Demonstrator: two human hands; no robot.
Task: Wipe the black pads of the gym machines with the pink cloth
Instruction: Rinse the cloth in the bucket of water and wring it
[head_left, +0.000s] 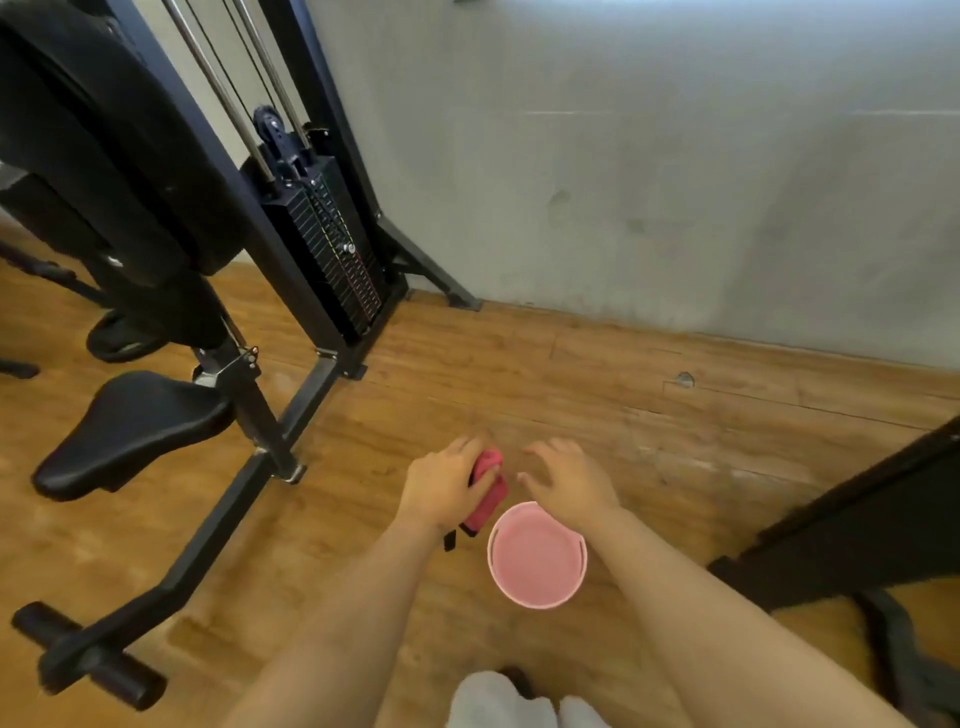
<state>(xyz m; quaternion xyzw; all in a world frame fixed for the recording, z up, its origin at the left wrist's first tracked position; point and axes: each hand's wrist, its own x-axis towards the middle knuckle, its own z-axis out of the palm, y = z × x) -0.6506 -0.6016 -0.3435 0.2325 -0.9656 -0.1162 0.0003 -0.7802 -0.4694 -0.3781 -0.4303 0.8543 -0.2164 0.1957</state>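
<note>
The left hand (447, 486) grips the bunched pink cloth (488, 491) above the pink bucket (537, 556); the right hand (569, 480) hovers, fingers loose. Best to shake it open before wiping the seat pad (130, 431) on the left.

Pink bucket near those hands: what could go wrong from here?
The bucket stands open on the wooden floor right under the arms, so a step forward might tip it. The cloth, bunched in the left hand, may drip on the floor on its way to the black seat pad.
</note>
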